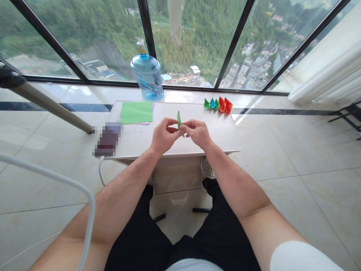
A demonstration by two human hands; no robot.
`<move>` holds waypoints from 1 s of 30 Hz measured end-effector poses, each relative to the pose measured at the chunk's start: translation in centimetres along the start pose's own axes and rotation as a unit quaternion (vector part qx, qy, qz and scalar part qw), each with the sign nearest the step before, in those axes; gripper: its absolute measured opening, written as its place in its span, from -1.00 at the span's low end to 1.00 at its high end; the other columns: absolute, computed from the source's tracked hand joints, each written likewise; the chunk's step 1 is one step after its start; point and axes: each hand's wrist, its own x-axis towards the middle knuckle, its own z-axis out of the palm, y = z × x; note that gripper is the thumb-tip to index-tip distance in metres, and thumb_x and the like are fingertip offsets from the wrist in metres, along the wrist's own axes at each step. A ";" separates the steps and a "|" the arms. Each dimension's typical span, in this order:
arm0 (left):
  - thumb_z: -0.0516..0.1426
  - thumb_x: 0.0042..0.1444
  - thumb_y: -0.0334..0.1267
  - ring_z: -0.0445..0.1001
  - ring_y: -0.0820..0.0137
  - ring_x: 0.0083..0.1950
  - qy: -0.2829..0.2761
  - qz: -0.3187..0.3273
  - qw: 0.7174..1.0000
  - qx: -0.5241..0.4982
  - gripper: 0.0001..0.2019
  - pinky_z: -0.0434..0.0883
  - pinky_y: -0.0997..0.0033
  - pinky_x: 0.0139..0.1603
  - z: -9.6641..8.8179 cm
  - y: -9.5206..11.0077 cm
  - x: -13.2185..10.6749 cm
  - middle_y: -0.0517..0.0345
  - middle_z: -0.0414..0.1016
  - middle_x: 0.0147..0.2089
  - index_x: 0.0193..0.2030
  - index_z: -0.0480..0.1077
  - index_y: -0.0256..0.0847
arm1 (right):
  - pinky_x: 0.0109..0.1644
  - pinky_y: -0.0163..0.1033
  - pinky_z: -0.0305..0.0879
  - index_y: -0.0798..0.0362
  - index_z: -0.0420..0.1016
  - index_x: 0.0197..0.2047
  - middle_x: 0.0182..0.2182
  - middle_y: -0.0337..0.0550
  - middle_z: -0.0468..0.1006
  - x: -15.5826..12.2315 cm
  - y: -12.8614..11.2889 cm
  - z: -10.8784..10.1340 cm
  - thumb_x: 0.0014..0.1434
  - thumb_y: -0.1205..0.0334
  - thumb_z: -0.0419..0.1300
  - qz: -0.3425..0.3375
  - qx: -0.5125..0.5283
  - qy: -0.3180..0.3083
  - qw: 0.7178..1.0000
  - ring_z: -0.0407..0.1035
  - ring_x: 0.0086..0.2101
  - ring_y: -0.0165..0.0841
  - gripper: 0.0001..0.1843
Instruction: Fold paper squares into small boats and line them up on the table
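Observation:
Between my two hands, above the middle of the white table, is a small piece of folded green paper [179, 118], seen nearly edge-on. My left hand [165, 134] pinches it from the left with thumb and fingers. From the right, my right hand [197, 131] grips its lower part, and the thumbs of both hands almost meet. The fingers cover much of the paper, so its full shape is hidden. At the table's far right corner stand several folded paper boats: green ones [207, 104], a blue one [212, 103] and orange-red ones [225, 105].
A stack of paper with a green sheet [136, 112] on top lies at the table's [222, 139] back left. Left of it is a blurred-out device [108, 139] with a cable. Behind the table, a blue water jug [147, 77] stands by the window. A pale tube [84, 188] curves at lower left.

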 end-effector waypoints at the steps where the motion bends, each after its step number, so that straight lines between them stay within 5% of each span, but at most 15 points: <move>1: 0.46 -0.17 0.04 0.65 0.30 -0.20 -0.003 0.000 1.000 0.001 -0.42 0.54 0.46 -0.29 -0.1 0.0 0.1 0.13 0.62 -0.20 -0.07 0.44 -0.18 | -0.40 -0.29 0.44 0.05 0.62 -0.34 -0.52 -0.24 0.59 0.0 -0.1 0.0 -0.09 -0.17 0.47 0.003 0.007 -0.002 1.000 0.43 -0.47 -0.40 -0.54; 16: 0.43 -0.14 -0.03 0.63 0.34 -0.19 -0.038 -0.018 0.997 -0.066 -0.45 0.54 0.45 -0.28 0.0 0.4 0.3 0.09 0.57 -0.10 -0.07 0.37 -0.20 | -0.41 -0.30 0.48 0.08 0.60 -0.28 -0.43 -0.20 0.64 0.1 0.1 -0.2 -0.13 -0.07 0.52 0.004 0.022 -0.009 1.000 0.51 -0.40 -0.37 -0.54; 22: 0.43 -0.14 -0.07 0.64 0.36 -0.22 -0.059 -0.007 0.993 -0.106 -0.34 0.59 0.35 -0.19 -0.2 0.2 0.4 -0.08 0.54 0.13 0.10 0.37 -0.20 | -0.42 -0.29 0.48 0.08 0.59 -0.29 -0.49 -0.22 0.61 0.1 -0.1 -0.2 -0.08 -0.03 0.48 -0.002 0.030 -0.012 0.999 0.49 -0.45 -0.39 -0.60; 30: 0.45 -0.15 -0.05 0.65 0.33 -0.22 -0.072 -0.016 0.992 -0.102 -0.28 0.59 0.34 -0.21 -0.5 0.1 0.5 -0.12 0.54 0.16 0.17 0.41 -0.22 | -0.41 -0.29 0.51 0.08 0.60 -0.30 -0.48 -0.21 0.63 0.1 0.0 -0.3 -0.12 -0.05 0.50 0.011 0.039 -0.020 0.999 0.50 -0.44 -0.38 -0.58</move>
